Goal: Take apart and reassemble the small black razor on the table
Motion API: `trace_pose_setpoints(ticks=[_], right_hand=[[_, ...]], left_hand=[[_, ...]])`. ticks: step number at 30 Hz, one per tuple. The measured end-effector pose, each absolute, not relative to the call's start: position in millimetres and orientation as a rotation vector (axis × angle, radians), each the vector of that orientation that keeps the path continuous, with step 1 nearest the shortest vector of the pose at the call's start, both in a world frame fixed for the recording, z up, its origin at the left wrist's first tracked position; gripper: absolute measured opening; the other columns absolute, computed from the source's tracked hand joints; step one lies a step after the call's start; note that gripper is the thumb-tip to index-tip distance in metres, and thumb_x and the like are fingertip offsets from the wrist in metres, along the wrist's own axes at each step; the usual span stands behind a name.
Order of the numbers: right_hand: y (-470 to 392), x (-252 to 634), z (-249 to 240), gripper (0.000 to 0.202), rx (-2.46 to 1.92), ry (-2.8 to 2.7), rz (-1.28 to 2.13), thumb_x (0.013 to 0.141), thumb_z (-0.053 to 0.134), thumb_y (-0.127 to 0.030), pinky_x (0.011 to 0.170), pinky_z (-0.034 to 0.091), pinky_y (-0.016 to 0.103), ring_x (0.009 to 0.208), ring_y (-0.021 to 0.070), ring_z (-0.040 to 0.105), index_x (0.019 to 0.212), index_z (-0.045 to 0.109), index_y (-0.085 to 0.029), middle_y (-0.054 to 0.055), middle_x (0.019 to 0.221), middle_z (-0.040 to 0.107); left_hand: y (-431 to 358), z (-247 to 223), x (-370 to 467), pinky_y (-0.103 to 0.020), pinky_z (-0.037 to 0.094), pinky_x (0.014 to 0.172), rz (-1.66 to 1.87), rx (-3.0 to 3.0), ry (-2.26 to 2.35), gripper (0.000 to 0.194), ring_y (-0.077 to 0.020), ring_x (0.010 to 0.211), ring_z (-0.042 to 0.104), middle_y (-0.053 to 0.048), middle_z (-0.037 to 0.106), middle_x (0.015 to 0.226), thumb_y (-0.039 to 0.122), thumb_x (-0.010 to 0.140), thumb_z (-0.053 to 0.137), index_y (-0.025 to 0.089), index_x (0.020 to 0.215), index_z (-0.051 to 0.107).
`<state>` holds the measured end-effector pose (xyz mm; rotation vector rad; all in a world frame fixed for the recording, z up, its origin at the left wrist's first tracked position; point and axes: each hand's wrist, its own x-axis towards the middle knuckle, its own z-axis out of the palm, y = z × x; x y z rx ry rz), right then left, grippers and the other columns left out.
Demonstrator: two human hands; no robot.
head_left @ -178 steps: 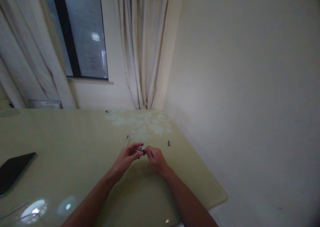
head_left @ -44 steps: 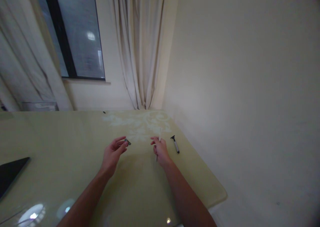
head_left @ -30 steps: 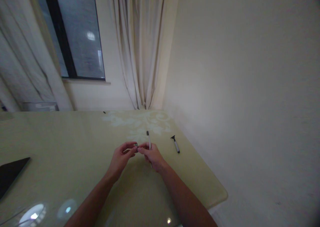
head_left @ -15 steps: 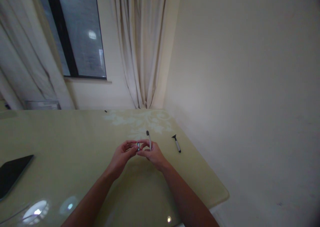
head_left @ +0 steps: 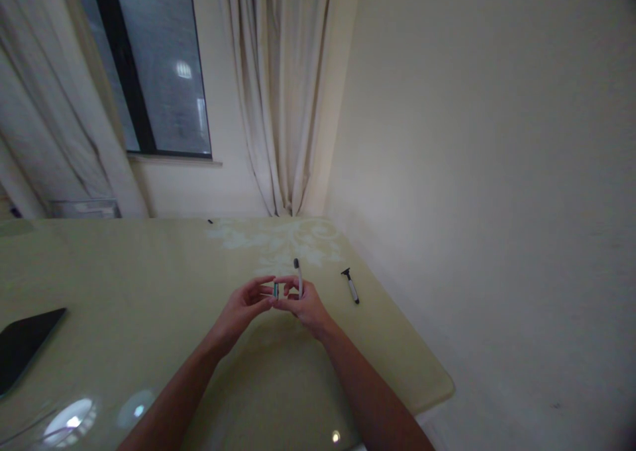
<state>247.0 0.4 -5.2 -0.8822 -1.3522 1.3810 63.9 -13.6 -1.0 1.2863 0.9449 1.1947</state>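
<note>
The left hand (head_left: 244, 303) and right hand (head_left: 307, 304) pinch a small flat teal-and-dark rectangular piece (head_left: 275, 291), the right also gripping a slender white dark-headed brush (head_left: 300, 280).

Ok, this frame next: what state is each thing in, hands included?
Left hand: fingertips closed on the small piece
Right hand: fingertips at that piece too, gripping the toothbrush
Small piece: held between both hands; details too small to read
Toothbrush: held, dark head pointing away
Razor: lying on the table, unheld
Dark flat panel: cut off by the frame
Curtains: parted, window partly uncovered
</note>
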Motion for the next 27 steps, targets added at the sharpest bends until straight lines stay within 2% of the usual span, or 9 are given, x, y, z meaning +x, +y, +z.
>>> trace_pose_setpoints(ticks=[4, 11, 16, 21, 27], right_hand=[[0.6, 248.5, -5.0, 0.054, -0.859, -1.369, 1.389, 0.058, 0.093, -0.033, 0.049, 0.03, 0.019, 0.055, 0.0034, 0.041, 0.109, 0.078, -0.024, -0.003, 0.09, 0.051], [2.8, 248.2, -8.0, 0.053, -0.827, -1.362, 1.408, 0.057, 0.093, -0.028, 0.051, 0.035, 0.02, 0.055, 0.003, 0.041, 0.108, 0.078, -0.025, -0.004, 0.09, 0.051], [1.5, 247.9, -6.1, 0.051, -0.819, -1.359, 1.433, 0.057, 0.093, -0.028, 0.051, 0.036, 0.019, 0.057, 0.0042, 0.044, 0.105, 0.078, -0.023, -0.003, 0.088, 0.053], [0.8, 247.3, -6.5, 0.053, -0.804, -1.343, 1.454, 0.055, 0.094, -0.027, 0.053, 0.037, 0.019, 0.058, 0.0044, 0.046, 0.105, 0.078, -0.024, -0.004, 0.089, 0.054], [2.6, 247.8, -6.8, 0.053, -0.813, -1.356, 1.442, 0.055, 0.094, -0.028, 0.053, 0.038, 0.019, 0.059, 0.0047, 0.045, 0.105, 0.078, -0.024, -0.003, 0.089, 0.054]], left_hand=[[-14.7, -3.9, 64.4, -0.038, 0.056, 0.089, 1.167, 1.266, 0.915, 0.054, -0.0241, 0.093, 0.073, -0.008, 0.078, 0.098, 0.042, 0.075, 0.085, 0.021, 0.123, 0.071], [-14.7, -4.6, 67.5, -0.043, 0.054, 0.097, 1.158, 1.167, 0.791, 0.049, -0.027, 0.1, 0.074, -0.013, 0.08, 0.11, 0.047, 0.078, 0.082, 0.02, 0.118, 0.074], [-13.7, -9.2, 69.0, -0.04, 0.052, 0.102, 1.116, 1.046, 0.701, 0.042, -0.0278, 0.111, 0.072, -0.014, 0.077, 0.122, 0.041, 0.082, 0.082, 0.02, 0.117, 0.077], [-12.5, -13.5, 68.6, -0.034, 0.053, 0.098, 1.113, 0.944, 0.674, 0.038, -0.0259, 0.109, 0.073, -0.014, 0.078, 0.119, 0.033, 0.08, 0.085, 0.017, 0.114, 0.079], [-12.5, -13.0, 69.5, -0.03, 0.052, 0.096, 1.114, 0.918, 0.66, 0.037, -0.0243, 0.108, 0.073, -0.014, 0.077, 0.12, 0.032, 0.081, 0.084, 0.017, 0.115, 0.079]])
